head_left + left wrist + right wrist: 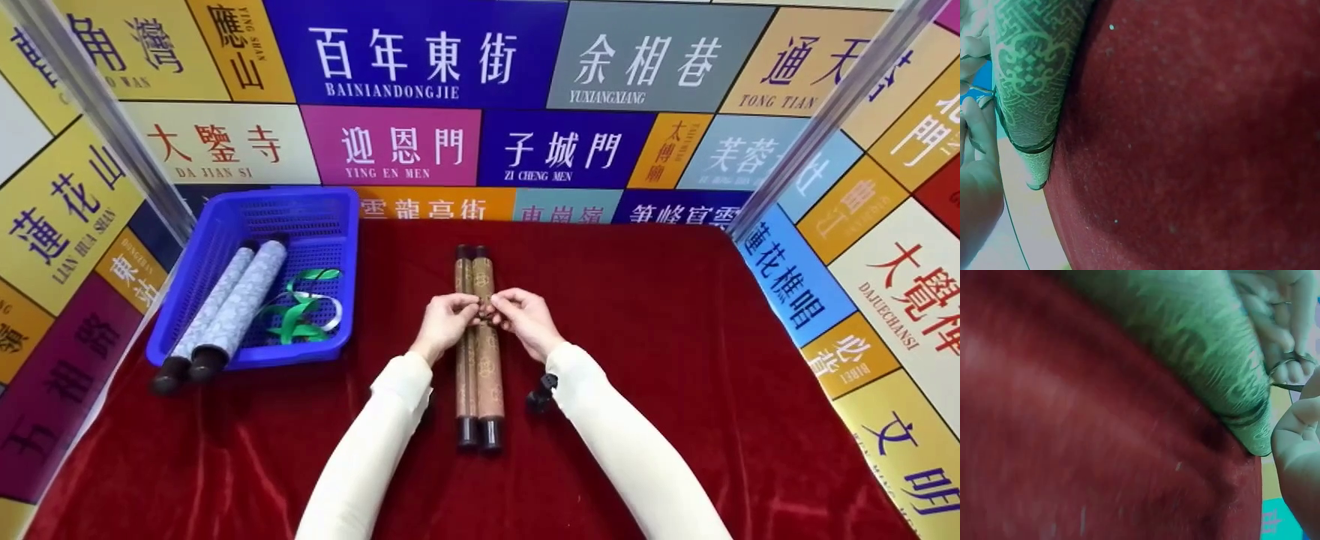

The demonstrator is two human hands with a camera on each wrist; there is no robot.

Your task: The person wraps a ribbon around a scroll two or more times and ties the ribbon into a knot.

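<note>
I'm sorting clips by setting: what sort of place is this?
Likely a small display booth or staged work bay, though wider surroundings aren't shown: colourful panels printed with Chinese characters enclose three sides, and red velvety cloth is spread between them.

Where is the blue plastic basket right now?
In the head view, the blue plastic basket stands at the left on the red velvet cloth, left of the two brown patterned scrolls and the left hand.

A booth, it seems: colourful lettered panels around a red cloth
</note>
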